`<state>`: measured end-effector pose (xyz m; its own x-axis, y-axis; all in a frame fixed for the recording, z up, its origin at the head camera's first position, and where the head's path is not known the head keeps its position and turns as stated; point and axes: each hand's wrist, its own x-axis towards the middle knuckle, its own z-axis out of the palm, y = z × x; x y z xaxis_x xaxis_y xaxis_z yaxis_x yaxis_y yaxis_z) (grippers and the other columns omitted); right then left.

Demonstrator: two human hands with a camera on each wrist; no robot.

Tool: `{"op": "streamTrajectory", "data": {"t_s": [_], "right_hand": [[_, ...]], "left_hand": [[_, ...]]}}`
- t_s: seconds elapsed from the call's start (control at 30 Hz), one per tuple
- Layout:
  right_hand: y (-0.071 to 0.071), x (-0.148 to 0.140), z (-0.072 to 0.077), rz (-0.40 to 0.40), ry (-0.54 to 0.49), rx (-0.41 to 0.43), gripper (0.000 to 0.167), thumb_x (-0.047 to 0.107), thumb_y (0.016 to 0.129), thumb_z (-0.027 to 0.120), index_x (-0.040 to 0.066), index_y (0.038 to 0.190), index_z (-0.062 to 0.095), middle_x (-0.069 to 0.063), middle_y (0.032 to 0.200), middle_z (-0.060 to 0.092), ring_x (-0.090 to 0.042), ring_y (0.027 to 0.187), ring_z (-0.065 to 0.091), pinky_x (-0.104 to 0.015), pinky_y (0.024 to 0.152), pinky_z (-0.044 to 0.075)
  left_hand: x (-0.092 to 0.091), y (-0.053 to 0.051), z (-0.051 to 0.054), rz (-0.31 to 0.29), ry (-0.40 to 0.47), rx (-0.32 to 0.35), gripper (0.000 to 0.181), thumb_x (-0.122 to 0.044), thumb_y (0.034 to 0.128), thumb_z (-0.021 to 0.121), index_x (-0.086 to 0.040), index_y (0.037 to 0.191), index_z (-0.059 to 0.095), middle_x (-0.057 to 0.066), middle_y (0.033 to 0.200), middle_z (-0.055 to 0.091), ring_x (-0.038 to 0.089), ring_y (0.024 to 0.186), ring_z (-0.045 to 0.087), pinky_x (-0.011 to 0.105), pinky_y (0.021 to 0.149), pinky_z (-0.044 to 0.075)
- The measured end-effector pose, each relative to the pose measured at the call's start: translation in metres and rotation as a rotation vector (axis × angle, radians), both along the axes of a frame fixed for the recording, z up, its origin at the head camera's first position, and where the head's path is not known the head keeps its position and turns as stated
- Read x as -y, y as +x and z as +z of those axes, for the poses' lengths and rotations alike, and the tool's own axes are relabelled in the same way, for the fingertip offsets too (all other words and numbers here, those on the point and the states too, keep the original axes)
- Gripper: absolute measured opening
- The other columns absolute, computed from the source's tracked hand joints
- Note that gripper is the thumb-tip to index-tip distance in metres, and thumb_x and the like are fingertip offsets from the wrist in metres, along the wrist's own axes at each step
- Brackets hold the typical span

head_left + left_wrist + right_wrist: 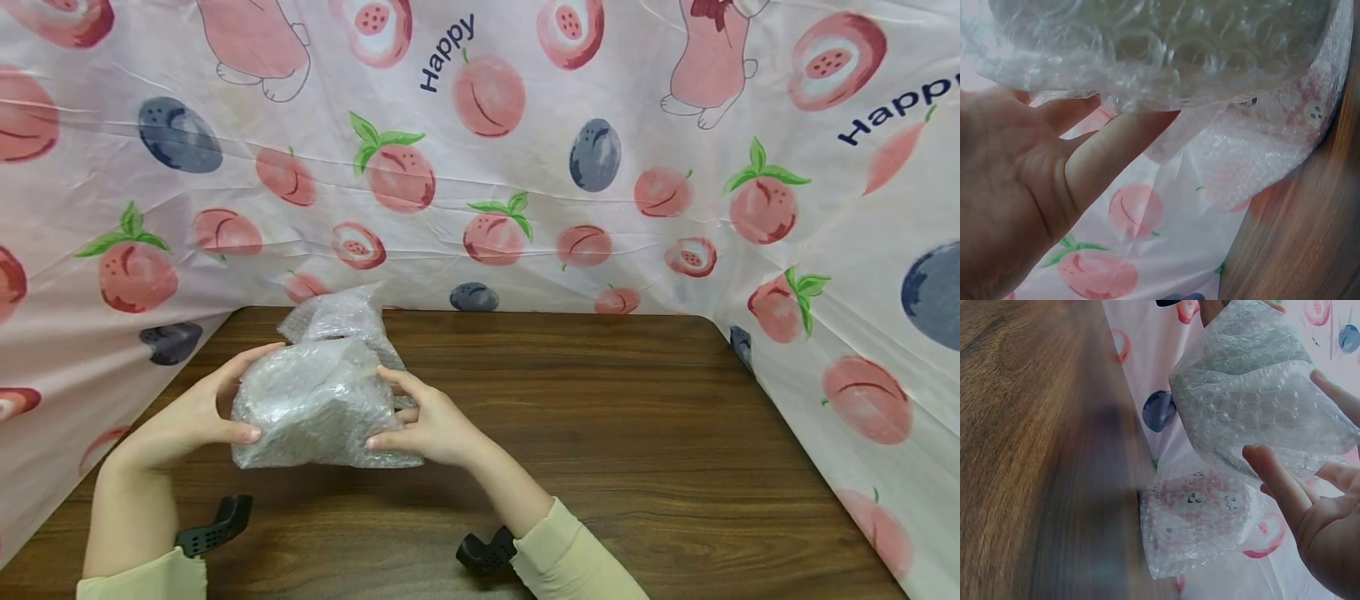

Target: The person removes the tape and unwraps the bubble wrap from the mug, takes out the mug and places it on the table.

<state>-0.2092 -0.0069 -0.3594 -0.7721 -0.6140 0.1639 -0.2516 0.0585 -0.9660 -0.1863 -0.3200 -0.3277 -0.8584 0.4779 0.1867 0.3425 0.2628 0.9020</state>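
While both forearms reach forward in the head view, the left hand (198, 412) bends inward at the wrist and the right hand (438, 425) angles leftward. Their fingers (405, 382), moderately parted, grip opposite sides of a bubble-wrapped package (307, 400) above the bench (600, 433); a second wrapped item (341, 317) is behind it. Left wrist view: thumb extended against the package's edge, other fingers partly hidden. Right wrist view: thumb and fingers spread about one end; the second wrapped item shows a printed pattern.
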Motion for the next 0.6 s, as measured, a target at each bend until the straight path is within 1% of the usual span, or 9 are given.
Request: {"op": "streamTrajectory", "data": {"t_s": [0.2, 0.33, 0.47, 0.53, 0.6], "right_hand": [[-0.001, -0.007, 0.002, -0.002, 0.025, -0.034, 0.083, 0.004, 0.078, 0.079, 0.018, 0.148, 0.037, -0.017, 0.139, 0.042, -0.015, 0.101, 0.063, -0.026, 0.072, 0.054], [-0.002, -0.013, 0.004, -0.005, 0.029, -0.035, 0.083, 0.005, 0.079, 0.079, 0.021, 0.148, 0.037, -0.017, 0.141, 0.040, -0.016, 0.101, 0.063, -0.027, 0.073, 0.054], [-0.004, -0.020, 0.007, -0.007, 0.017, -0.035, 0.084, 0.004, 0.079, 0.079, 0.023, 0.148, 0.036, -0.009, 0.146, 0.038, -0.016, 0.099, 0.065, -0.029, 0.071, 0.055], [-0.005, -0.024, 0.007, -0.016, 0.023, -0.042, 0.085, 0.005, 0.079, 0.079, 0.025, 0.148, 0.035, -0.004, 0.147, 0.037, -0.015, 0.098, 0.065, -0.029, 0.070, 0.055], [-0.006, -0.028, 0.008, -0.031, 0.038, -0.051, 0.085, 0.006, 0.079, 0.079, 0.027, 0.148, 0.035, -0.002, 0.147, 0.037, -0.015, 0.096, 0.065, -0.029, 0.069, 0.055]], "left_hand": [[-0.007, -0.002, 0.001, 0.011, -0.025, -0.032, 0.091, 0.006, 0.0753, 0.067, -0.013, 0.152, 0.023, 0.010, 0.126, 0.045, 0.018, 0.100, 0.056, 0.038, 0.072, 0.054], [-0.013, -0.002, 0.003, 0.012, -0.006, -0.033, 0.092, 0.008, 0.0754, 0.067, -0.014, 0.152, 0.022, 0.014, 0.123, 0.046, 0.021, 0.097, 0.058, 0.040, 0.070, 0.055], [-0.023, -0.004, 0.004, 0.030, -0.002, -0.050, 0.096, 0.008, 0.0751, 0.069, -0.018, 0.153, 0.020, 0.018, 0.125, 0.042, 0.018, 0.101, 0.056, 0.036, 0.073, 0.054], [-0.029, -0.006, 0.005, 0.039, 0.007, -0.051, 0.099, 0.008, 0.0753, 0.069, -0.019, 0.154, 0.016, 0.021, 0.127, 0.040, 0.017, 0.102, 0.055, 0.034, 0.074, 0.053], [-0.035, -0.008, 0.005, 0.046, 0.020, -0.050, 0.101, 0.008, 0.0757, 0.069, -0.021, 0.154, 0.013, 0.022, 0.128, 0.038, 0.016, 0.104, 0.054, 0.032, 0.076, 0.053]]}}
